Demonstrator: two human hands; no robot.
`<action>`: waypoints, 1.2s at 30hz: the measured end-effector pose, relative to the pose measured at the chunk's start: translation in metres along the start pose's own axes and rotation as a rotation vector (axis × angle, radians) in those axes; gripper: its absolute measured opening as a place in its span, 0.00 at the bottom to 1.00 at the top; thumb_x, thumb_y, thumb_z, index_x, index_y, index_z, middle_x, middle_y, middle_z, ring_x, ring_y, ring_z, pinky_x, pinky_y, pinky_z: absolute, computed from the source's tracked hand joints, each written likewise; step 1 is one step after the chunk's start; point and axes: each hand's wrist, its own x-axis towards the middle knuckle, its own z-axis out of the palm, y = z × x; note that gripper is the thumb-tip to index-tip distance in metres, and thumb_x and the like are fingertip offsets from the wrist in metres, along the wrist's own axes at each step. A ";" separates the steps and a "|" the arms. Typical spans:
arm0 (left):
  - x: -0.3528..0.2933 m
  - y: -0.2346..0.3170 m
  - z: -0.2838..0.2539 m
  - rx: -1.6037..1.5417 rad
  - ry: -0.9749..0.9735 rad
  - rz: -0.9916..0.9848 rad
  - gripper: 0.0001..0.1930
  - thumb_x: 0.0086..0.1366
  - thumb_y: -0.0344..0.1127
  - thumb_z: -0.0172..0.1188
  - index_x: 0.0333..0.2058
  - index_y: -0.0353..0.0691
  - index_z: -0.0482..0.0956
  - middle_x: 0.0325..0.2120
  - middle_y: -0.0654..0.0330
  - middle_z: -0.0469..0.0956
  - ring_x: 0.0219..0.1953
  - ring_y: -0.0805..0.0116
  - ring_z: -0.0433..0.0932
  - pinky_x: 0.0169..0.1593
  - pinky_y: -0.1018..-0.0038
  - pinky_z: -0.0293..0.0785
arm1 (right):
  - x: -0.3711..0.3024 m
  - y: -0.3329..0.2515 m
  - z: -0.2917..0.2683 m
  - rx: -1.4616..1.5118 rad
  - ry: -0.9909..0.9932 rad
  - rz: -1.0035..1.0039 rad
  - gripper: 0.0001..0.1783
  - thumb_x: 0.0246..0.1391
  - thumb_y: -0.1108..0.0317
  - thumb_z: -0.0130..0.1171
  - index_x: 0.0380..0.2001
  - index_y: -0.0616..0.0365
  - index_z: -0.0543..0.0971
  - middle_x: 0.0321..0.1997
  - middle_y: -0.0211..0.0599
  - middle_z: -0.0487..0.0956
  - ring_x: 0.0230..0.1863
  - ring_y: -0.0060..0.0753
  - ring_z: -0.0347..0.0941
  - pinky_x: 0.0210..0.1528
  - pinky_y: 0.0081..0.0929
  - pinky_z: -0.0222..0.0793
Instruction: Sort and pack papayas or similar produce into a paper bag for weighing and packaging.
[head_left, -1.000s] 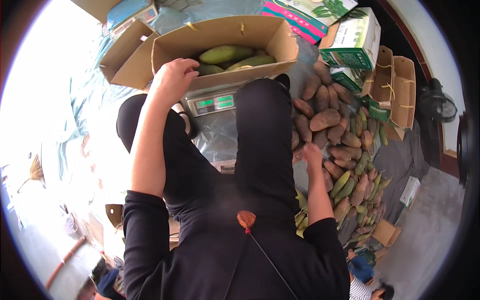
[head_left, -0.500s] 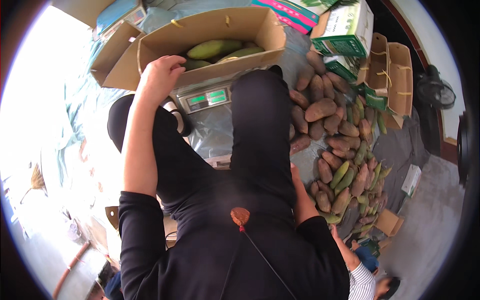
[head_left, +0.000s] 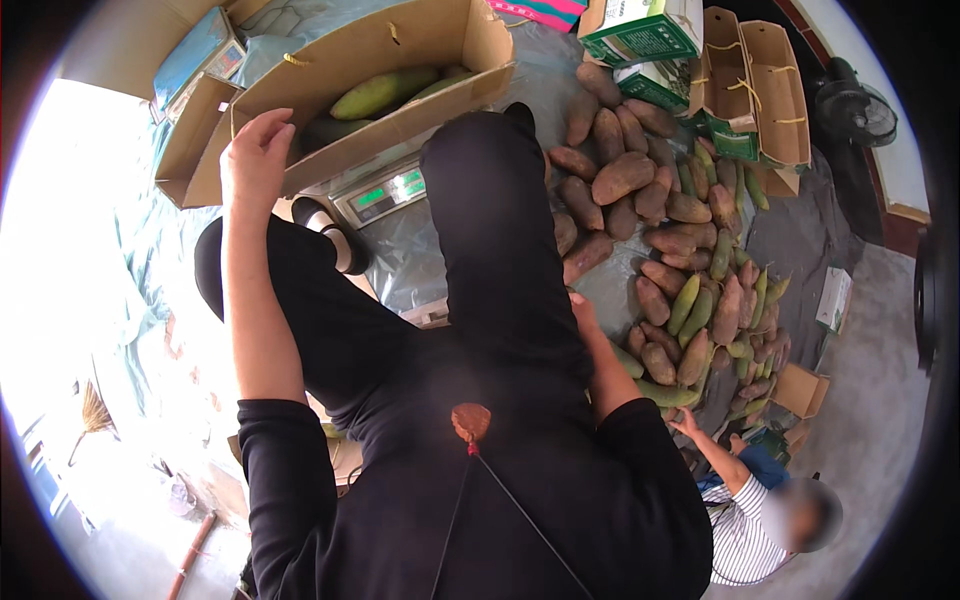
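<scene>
A long cardboard box (head_left: 415, 105) with yellow cord handles stands on a scale (head_left: 380, 195) with a lit green display. Large green oblong gourds (head_left: 383, 93) lie inside it. My left hand (head_left: 256, 160) hovers at the box's left end, beside its near wall, fingers loosely bent and thumb apart, with nothing seen in them. Whether it touches the cardboard is unclear. Beside my right thigh is my right hand (head_left: 583, 312), low by the pile of reddish-brown tubers (head_left: 625, 178); the leg hides most of its fingers.
Green gourds (head_left: 684, 303) are mixed into the pile on my right. Open cartons (head_left: 778, 95) and a green-and-white box (head_left: 640, 30) stand behind it, near a black fan (head_left: 858, 110). At lower right sits another person (head_left: 745, 520), one arm reaching toward the pile.
The whole view has turned and shifted. My left hand has moved left along the box's near wall, away from the gourds. The other person's arm now shows more, stretched toward the pile.
</scene>
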 end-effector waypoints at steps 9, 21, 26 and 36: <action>-0.005 -0.002 -0.011 0.061 -0.019 -0.014 0.12 0.58 0.36 0.58 0.42 0.44 0.79 0.34 0.58 0.81 0.37 0.69 0.80 0.43 0.76 0.73 | -0.012 0.010 0.004 0.402 -0.024 0.334 0.09 0.45 0.69 0.58 0.31 0.61 0.78 0.30 0.40 0.80 0.31 0.33 0.77 0.34 0.30 0.72; 0.006 -0.019 0.003 0.059 -0.171 0.040 0.14 0.63 0.35 0.54 0.46 0.37 0.77 0.42 0.57 0.78 0.45 0.69 0.76 0.50 0.75 0.69 | -0.009 0.098 0.024 -0.055 0.038 -0.161 0.10 0.43 0.71 0.61 0.32 0.60 0.77 0.25 0.30 0.75 0.24 0.23 0.71 0.24 0.24 0.68; 0.001 -0.015 -0.003 0.178 -0.160 0.022 0.15 0.63 0.37 0.54 0.47 0.39 0.77 0.41 0.58 0.79 0.44 0.71 0.76 0.49 0.77 0.69 | -0.021 0.074 0.028 0.199 0.010 0.093 0.10 0.44 0.73 0.58 0.33 0.62 0.77 0.24 0.31 0.75 0.23 0.24 0.71 0.23 0.23 0.65; 0.008 -0.035 -0.003 0.130 -0.145 0.080 0.14 0.62 0.36 0.55 0.45 0.38 0.78 0.41 0.59 0.79 0.43 0.70 0.76 0.48 0.75 0.70 | -0.071 0.096 -0.005 -0.078 -0.016 0.201 0.07 0.43 0.67 0.55 0.20 0.60 0.77 0.17 0.34 0.74 0.20 0.28 0.72 0.26 0.25 0.68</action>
